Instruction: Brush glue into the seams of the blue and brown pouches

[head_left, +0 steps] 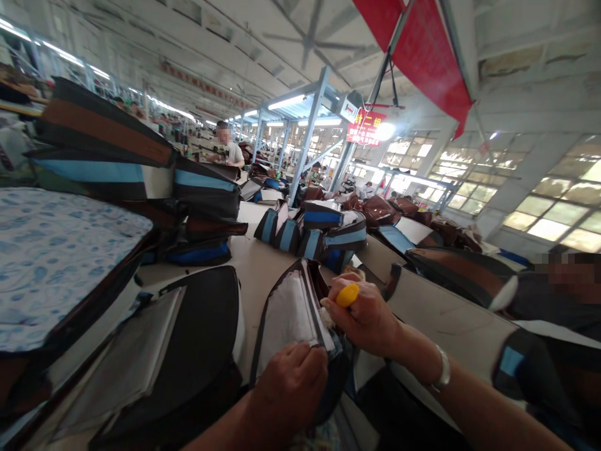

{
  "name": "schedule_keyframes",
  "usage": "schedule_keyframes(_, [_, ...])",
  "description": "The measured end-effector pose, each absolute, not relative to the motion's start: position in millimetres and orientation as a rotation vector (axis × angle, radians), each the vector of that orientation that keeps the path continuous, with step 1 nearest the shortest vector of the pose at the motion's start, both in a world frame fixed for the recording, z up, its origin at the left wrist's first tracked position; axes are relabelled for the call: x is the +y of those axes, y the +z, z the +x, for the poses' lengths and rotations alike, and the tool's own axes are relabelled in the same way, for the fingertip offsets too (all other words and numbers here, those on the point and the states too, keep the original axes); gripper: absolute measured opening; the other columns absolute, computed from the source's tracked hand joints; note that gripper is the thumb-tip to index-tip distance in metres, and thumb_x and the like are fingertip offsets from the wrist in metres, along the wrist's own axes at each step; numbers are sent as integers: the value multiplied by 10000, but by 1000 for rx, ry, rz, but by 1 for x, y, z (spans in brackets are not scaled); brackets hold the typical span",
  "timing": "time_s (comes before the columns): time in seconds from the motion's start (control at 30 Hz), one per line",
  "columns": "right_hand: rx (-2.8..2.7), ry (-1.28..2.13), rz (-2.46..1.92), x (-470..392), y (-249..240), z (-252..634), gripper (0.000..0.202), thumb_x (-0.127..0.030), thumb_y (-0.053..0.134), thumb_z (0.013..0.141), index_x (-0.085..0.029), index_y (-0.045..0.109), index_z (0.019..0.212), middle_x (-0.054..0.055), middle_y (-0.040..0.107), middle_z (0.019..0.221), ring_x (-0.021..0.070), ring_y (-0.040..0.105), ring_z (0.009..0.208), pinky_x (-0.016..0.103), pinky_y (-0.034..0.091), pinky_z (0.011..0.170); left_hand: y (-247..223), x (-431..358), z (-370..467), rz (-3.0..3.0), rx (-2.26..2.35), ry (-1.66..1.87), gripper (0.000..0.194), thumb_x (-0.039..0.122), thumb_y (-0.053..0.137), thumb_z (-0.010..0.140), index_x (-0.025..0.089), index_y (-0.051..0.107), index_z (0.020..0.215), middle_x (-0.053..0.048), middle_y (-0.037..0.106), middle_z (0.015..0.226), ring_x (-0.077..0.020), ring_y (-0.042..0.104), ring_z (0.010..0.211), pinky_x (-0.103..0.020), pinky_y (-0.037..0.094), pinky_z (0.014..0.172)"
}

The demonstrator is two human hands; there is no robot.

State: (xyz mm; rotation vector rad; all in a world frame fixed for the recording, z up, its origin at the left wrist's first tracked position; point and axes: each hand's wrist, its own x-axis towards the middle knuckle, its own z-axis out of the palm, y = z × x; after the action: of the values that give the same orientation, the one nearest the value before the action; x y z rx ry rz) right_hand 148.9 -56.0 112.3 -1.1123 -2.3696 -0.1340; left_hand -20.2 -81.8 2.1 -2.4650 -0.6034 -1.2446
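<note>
In front of me stands a partly sewn bag [285, 314] with a pale grey panel, dark edging and a strip along its top edge. My left hand [293, 379] is closed on the near end of that edge, fingers pinched together. Wrapped in my right hand [369, 316] is a yellow-handled tool [347, 295], its rounded handle end sticking out above the fist. The tool's working end is hidden by the hand and the bag. Something whitish shows below my right thumb, too blurred to name. A dark bag piece [201, 338] with a clear pocket lies left of my left hand.
Striped bag pieces [310, 235] stand together on the pale table [253, 250] ahead. Taller stacks [106, 138] rise at the left, beside a blue-patterned white cloth [61, 250]. More panels [460, 269] lie right. One person [232, 150] is farther back; another is at the right edge.
</note>
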Motion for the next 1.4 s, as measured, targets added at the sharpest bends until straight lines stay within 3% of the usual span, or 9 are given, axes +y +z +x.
schedule_keyframes(0.3, [-2451, 111, -1259, -79, 128, 151, 289, -290, 525, 921, -217, 443, 654, -34, 475, 599, 132, 452, 571, 291, 359, 638, -9, -89, -19, -2512, -579, -1228, 182, 120, 392, 960, 154, 551, 878, -21, 547, 735, -151, 481, 609, -311, 370, 546])
schedule_keyframes(0.47, [-2302, -31, -1260, -80, 120, 141, 211, -280, 508, 911, -215, 481, 712, -7, 518, 630, 171, 501, 645, 336, 378, 710, -7, -86, -25, -2516, -569, -1199, 204, 139, 367, 973, 134, 571, 974, -28, 566, 723, -153, 514, 596, -289, 410, 542])
schedule_keyframes(0.57, [-2362, 182, -1149, -90, 119, 138, 207, -236, 513, 903, -214, 486, 699, -26, 488, 615, 149, 464, 593, 325, 391, 689, -9, -79, -33, -2471, -563, -1226, 198, 136, 395, 967, 109, 580, 1032, -44, 600, 741, -157, 555, 612, -289, 457, 561])
schedule_keyframes(0.77, [-1326, 626, -955, -93, 111, 169, 151, -341, 614, 901, -238, 554, 807, -71, 465, 586, 100, 380, 460, 261, 464, 577, 4, -61, -54, -2449, -760, -1505, 142, 149, 516, 938, 149, 602, 1050, -56, 668, 843, -152, 644, 746, -257, 525, 695])
schedule_keyframes(0.87, [-1038, 1016, -768, -88, 76, 170, 217, -359, 554, 891, -233, 490, 727, -108, 334, 482, 72, 225, 365, 350, 554, 644, 14, -55, -64, -2524, -985, -1665, 90, 231, 562, 939, 201, 618, 1003, -13, 671, 834, -120, 660, 733, -201, 526, 681])
schedule_keyframes(0.97, [-968, 1202, -639, -89, 42, 147, 240, -390, 602, 791, -235, 458, 678, -54, 395, 557, 110, 346, 443, 446, 575, 746, 19, -53, -69, -2521, -1252, -1757, 94, 291, 598, 920, 226, 603, 988, 17, 682, 838, -111, 667, 725, -181, 518, 660])
schedule_keyframes(1.23, [-1078, 1286, -329, -101, 34, 89, 232, -404, 655, 704, -246, 492, 653, -48, 407, 530, 128, 331, 480, 533, 374, 1069, 38, -69, -86, -2444, -1366, -1697, 181, 284, 482, 954, 232, 655, 960, -27, 657, 905, -144, 651, 820, -230, 518, 724])
schedule_keyframes(1.3, [-1116, 1329, -310, -101, 35, 82, 255, -422, 681, 685, -241, 506, 641, -52, 399, 517, 124, 317, 483, 526, 350, 1079, 45, -75, -88, -2466, -1468, -1659, 191, 359, 548, 917, 226, 661, 994, -43, 661, 960, -173, 652, 870, -264, 533, 755])
schedule_keyframes(1.4, [-1147, 1352, -304, -101, 32, 73, 288, -445, 704, 671, -234, 515, 619, -49, 391, 512, 127, 340, 489, 471, 446, 971, 51, -81, -87, -2441, -1627, -1636, 279, 453, 661, 825, 208, 671, 957, -48, 659, 947, -204, 644, 864, -297, 532, 753])
